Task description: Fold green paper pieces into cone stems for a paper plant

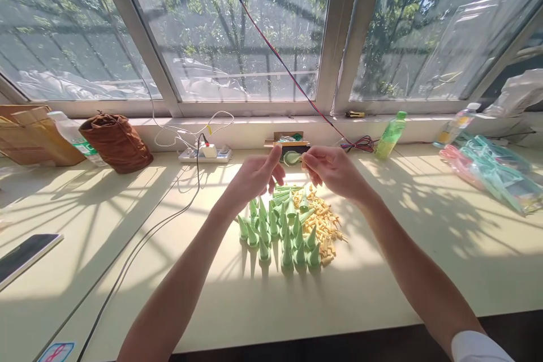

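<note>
A pale green cone (292, 158) is held up between my hands, its round end turned toward me. My left hand (255, 174) is closed at the cone's left edge, with the thumb on top. From the other side, my right hand (333, 168) pinches a small tan peg (302, 162) against or close to the cone; the exact contact is too small to make out. Below them, several green cones (287, 257) stand point-up on the table in a cluster. A heap of tan pegs (324, 218) lies along the cluster's right side.
A power strip (220, 155) with cables sits at the back, left of a small dark box (296, 153). Further left are a brown bag (116, 142) and a phone (27, 257). A green bottle (390, 136) and plastic packets (496, 167) are on the right.
</note>
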### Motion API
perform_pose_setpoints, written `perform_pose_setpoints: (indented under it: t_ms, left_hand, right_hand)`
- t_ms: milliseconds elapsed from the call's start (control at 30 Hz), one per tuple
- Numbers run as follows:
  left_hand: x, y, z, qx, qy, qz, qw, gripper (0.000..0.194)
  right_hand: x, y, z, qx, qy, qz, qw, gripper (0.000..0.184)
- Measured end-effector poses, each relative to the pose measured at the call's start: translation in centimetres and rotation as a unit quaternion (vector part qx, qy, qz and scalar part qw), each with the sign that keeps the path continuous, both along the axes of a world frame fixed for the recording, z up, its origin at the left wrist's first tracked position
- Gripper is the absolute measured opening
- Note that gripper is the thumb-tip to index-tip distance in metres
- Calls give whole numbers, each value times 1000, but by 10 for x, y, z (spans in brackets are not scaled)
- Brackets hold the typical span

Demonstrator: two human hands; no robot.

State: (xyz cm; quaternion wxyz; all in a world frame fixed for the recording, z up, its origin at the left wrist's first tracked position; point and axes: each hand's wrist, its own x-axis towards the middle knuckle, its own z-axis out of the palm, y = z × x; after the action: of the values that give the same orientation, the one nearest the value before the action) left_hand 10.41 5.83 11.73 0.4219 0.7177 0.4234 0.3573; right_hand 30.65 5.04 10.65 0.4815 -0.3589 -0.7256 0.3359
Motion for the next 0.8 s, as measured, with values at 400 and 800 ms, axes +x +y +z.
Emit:
perform_pose_setpoints:
  t_ms: [400,800]
  left_hand:
    - [1,2,-4,-70,-80,-98,990,41]
    - [7,-5,0,157,29,15,987,27]
  right_hand:
    - [-11,-10,1,49,-71,-64,994,30]
    - [-6,0,-1,-167,111,127,971,48]
